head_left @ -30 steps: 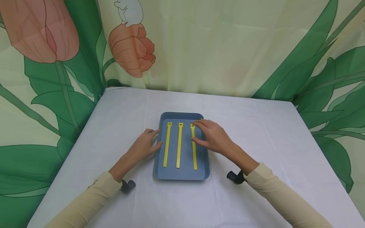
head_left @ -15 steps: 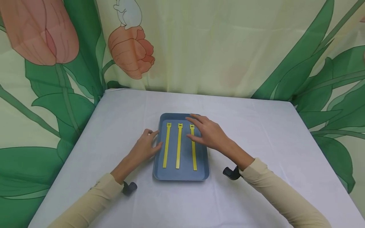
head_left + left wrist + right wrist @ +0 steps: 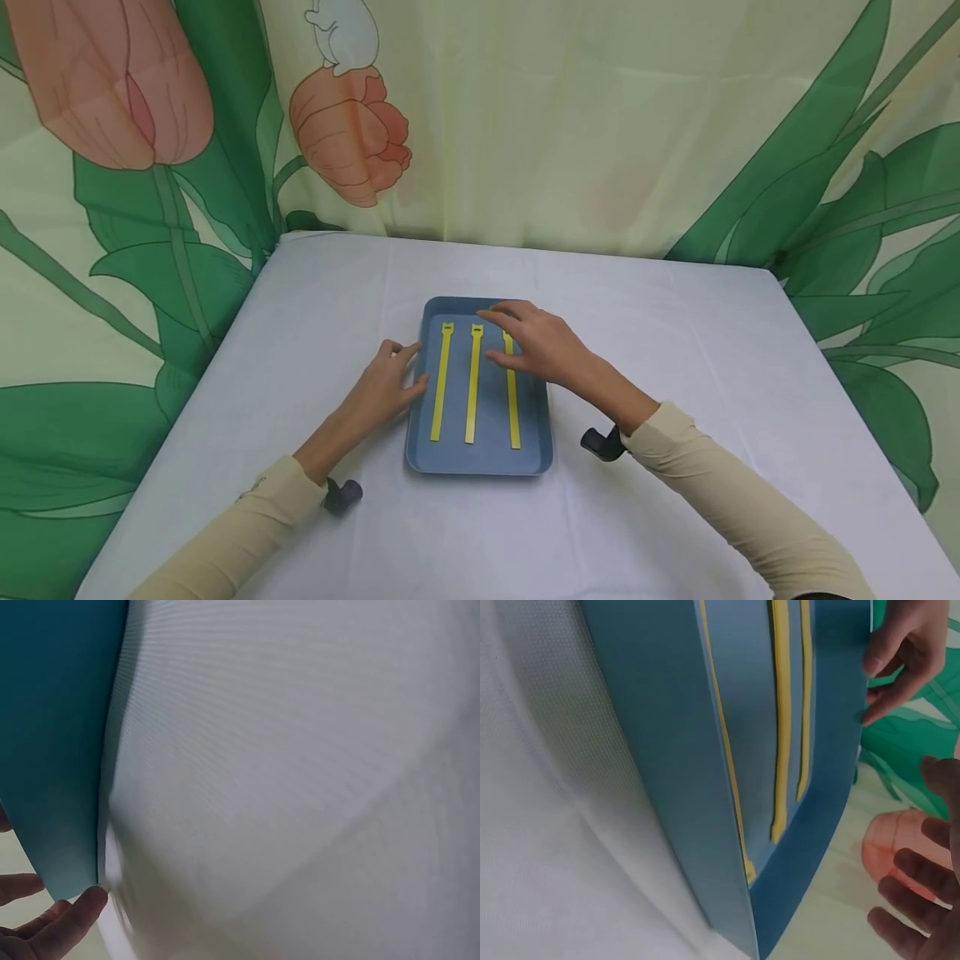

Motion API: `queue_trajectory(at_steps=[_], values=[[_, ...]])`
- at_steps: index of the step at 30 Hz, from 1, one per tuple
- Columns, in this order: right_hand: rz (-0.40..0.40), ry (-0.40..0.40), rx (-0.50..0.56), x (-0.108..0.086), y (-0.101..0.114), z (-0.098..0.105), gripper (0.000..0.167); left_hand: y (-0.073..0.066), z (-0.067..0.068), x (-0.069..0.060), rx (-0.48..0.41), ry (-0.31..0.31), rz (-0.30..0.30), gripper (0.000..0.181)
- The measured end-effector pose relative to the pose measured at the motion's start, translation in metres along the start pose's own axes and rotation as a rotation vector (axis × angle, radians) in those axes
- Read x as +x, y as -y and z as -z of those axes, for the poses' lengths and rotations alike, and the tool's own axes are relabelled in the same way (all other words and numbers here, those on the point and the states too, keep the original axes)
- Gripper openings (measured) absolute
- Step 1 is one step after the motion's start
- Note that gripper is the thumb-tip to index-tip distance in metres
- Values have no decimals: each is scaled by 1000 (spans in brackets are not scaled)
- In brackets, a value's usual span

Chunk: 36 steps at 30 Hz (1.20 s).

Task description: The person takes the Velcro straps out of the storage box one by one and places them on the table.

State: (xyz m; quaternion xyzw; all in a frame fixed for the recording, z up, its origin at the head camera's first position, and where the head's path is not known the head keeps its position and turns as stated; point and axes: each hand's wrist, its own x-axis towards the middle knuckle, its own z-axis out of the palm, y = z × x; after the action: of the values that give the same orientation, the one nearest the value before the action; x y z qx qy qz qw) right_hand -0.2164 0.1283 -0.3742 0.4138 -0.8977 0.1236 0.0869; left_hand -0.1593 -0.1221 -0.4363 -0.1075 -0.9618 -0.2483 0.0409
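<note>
Three yellow cable ties, the left one (image 3: 441, 387), the middle one (image 3: 473, 387) and the right one (image 3: 513, 412), lie lengthwise side by side in a shallow blue-grey tray (image 3: 480, 462). My left hand (image 3: 381, 382) touches the tray's left side with its fingertips and thumb, as the right wrist view also shows. Above the tray's right half, my right hand (image 3: 546, 343) hovers with fingers spread and holds nothing. It hides part of the right tie near its slotted head. Only the tray's outer wall (image 3: 56, 750) and some fingertips show in the left wrist view.
The tray stands on a table with a white cloth (image 3: 645, 333). A curtain (image 3: 525, 125) printed with flowers and leaves hangs behind it. Dark wrist cameras, left (image 3: 342, 497) and right (image 3: 602, 444), sit at both cuffs.
My right hand has shifted slightly left and toward the far end of the tray, over the right cable tie. The left hand and the ties have stayed in place.
</note>
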Motion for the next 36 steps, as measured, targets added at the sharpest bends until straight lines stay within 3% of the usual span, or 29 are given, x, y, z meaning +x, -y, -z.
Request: queue_trajectory(at_steps=[10,19,26,33,36], values=[[55,120,81,8,2,-13,56,-2,3,1,-60,9,-11,55],[140,123,73,15,7,-14,57,-3,6,0,-144,68,22,58],[154,127,50,21,11,-15,58,-4,8,3,-183,122,65,62],[180,144,11,26,11,-18,58,-6,10,4,-310,209,152,68],[203,135,1,27,13,-19,59,-6,11,3,-341,219,155,70]])
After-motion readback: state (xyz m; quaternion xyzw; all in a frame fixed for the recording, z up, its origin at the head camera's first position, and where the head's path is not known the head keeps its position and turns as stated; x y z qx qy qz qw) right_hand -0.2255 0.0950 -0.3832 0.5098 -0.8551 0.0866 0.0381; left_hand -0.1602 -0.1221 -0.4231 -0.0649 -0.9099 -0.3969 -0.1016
